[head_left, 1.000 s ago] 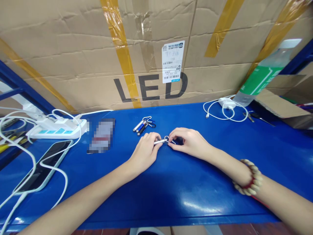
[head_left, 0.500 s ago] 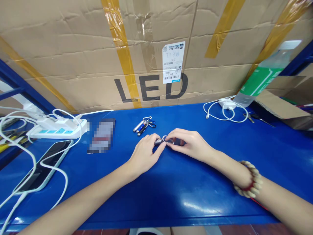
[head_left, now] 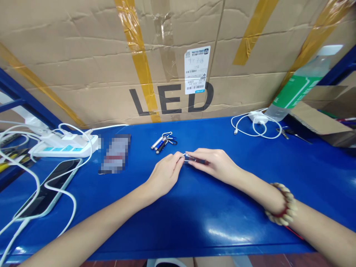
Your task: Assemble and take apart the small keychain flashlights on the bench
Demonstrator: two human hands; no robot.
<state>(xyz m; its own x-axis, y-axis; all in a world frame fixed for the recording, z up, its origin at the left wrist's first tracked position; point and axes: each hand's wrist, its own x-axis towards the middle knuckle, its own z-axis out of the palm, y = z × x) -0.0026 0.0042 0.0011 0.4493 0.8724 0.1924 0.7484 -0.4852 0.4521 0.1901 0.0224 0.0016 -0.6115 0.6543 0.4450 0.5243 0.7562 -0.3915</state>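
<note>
My left hand [head_left: 167, 172] is closed in a pinch on one end of a small metal ring [head_left: 185, 157], above the blue tabletop [head_left: 178, 222]. Facing it, my right hand [head_left: 215, 163] has its thumb and fingers closed around a slim dark-red and silver piece [head_left: 198, 160] beside the ring. Fingers hide much of both, so the exact kind of this piece is unclear. Just behind my left hand lie several mini keychain flashlights [head_left: 162, 144] in silver, blue and black, with carabiner clips on them. A beaded bracelet [head_left: 282, 204] circles my right wrist.
A large cardboard box [head_left: 105, 74] walls off the back. At left are a white power strip [head_left: 86, 151], cables, a phone [head_left: 52, 189] and a blurred-out flat item [head_left: 115, 154]. At right stand a bottle [head_left: 297, 91], a charger [head_left: 258, 118], keys [head_left: 294, 133] and an open carton [head_left: 319, 122].
My left hand's fingers have shifted and closed over the silver part beside the ring. More of the dark-red piece shows between my right fingers. The flashlights lie as before.
</note>
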